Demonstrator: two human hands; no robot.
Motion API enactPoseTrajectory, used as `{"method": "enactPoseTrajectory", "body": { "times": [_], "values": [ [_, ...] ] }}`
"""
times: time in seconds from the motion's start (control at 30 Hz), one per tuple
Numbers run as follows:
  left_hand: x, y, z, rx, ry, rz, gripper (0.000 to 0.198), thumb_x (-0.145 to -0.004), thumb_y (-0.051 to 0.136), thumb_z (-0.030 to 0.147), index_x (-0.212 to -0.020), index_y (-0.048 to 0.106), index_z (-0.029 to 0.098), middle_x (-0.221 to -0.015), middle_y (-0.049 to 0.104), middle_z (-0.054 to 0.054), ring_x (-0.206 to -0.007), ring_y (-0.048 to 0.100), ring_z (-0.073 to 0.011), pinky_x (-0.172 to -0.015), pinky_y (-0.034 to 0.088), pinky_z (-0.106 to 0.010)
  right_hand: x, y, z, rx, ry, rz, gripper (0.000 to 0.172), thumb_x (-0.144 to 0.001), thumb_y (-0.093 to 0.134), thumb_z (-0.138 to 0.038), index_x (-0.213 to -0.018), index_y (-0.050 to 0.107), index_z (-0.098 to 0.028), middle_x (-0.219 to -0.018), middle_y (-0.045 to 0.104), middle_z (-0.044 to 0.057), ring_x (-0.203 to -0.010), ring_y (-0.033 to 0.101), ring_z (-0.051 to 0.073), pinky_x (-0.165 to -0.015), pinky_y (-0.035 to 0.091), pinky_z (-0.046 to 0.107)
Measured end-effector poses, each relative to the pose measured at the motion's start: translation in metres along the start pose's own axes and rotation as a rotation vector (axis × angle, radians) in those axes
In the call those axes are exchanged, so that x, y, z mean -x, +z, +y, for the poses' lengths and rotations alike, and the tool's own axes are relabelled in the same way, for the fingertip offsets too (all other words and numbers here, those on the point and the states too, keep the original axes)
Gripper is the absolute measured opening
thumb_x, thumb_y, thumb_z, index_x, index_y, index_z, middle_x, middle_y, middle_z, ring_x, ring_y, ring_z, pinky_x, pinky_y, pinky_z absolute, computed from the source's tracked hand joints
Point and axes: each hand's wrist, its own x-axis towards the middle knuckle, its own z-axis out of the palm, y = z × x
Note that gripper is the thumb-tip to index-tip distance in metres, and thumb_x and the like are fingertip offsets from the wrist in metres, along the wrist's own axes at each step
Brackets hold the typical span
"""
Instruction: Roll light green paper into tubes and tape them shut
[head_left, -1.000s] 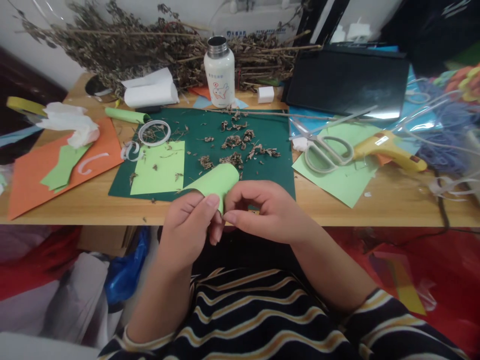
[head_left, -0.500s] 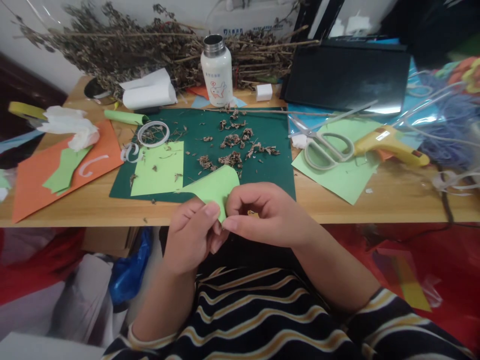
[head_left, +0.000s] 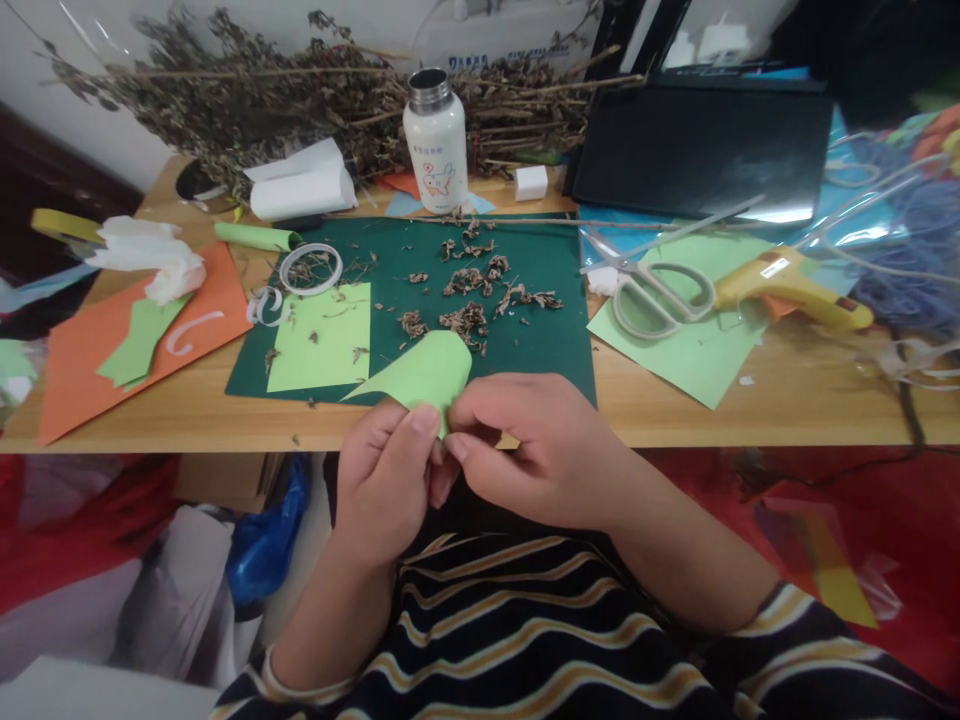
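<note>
Both hands pinch a curled piece of light green paper (head_left: 424, 372) just in front of the wooden table's near edge. My left hand (head_left: 386, 480) grips its lower edge between thumb and fingers. My right hand (head_left: 536, 450) is closed on the same edge from the right, fingertips touching the left thumb. The paper curves up and back over the dark green cutting mat (head_left: 540, 340). Dried plant crumbs (head_left: 469, 290) lie scattered on the mat behind it.
On the mat lie a flat green sheet (head_left: 322, 335) and a tape ring (head_left: 310, 268). Scissors (head_left: 652, 290) and a yellow glue gun (head_left: 791, 285) rest on green paper at right. A white bottle (head_left: 436, 145), dried branches (head_left: 247, 90), a black tablet (head_left: 701, 150) and orange paper (head_left: 97, 340) surround it.
The hands have drawn slightly closer together and lower. The green paper is rolled tighter, its free tip now pointing left; the view shifted a little.
</note>
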Motion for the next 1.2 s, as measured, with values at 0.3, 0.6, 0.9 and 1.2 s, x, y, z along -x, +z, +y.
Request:
{"method": "enactPoseTrajectory", "body": {
  "times": [0.3,0.6,0.9,1.2],
  "values": [
    [-0.0005,-0.0029,-0.0039,0.117,-0.086,-0.070,0.035,-0.076,0.050,0.033,-0.046,0.037,0.021,-0.029,0.033,0.006,-0.025,0.030,-0.0067,-0.028,0.022,-0.020,0.0009,-0.0011,0.0039,-0.181,-0.021,-0.004,0.015,-0.075,0.047,-0.011,-0.061,0.048,-0.015,-0.056,0.046,-0.004,-0.052,0.039,0.004,-0.052,0.032,0.015],
    [0.0009,0.0013,-0.0030,0.089,-0.057,-0.014,0.042,-0.073,0.057,0.035,-0.043,0.033,0.019,-0.028,0.038,0.006,-0.023,0.031,-0.0042,-0.024,0.022,-0.015,0.0005,0.0016,0.0077,-0.289,0.078,-0.041,0.021,-0.072,0.053,-0.019,-0.056,0.040,-0.017,-0.052,0.042,-0.006,-0.049,0.037,0.004,-0.047,0.030,0.016],
    [0.0036,0.0014,-0.0029,0.074,-0.046,0.005,0.037,-0.074,0.054,0.031,-0.044,0.038,0.019,-0.028,0.040,0.004,-0.023,0.033,-0.0056,-0.025,0.023,-0.016,0.0017,0.0004,0.0032,-0.138,0.060,-0.025,0.018,-0.072,0.047,-0.017,-0.056,0.040,-0.017,-0.053,0.043,-0.004,-0.051,0.036,0.006,-0.049,0.027,0.019],
    [0.0039,-0.0003,-0.0019,0.048,-0.046,-0.016,0.036,-0.075,0.052,0.033,-0.045,0.037,0.019,-0.030,0.039,0.004,-0.026,0.034,-0.0067,-0.028,0.026,-0.019,0.0031,-0.0055,0.0052,-0.085,-0.032,-0.070,0.017,-0.076,0.043,-0.014,-0.059,0.042,-0.017,-0.055,0.043,-0.003,-0.053,0.037,0.007,-0.051,0.028,0.019]
  ]
}}
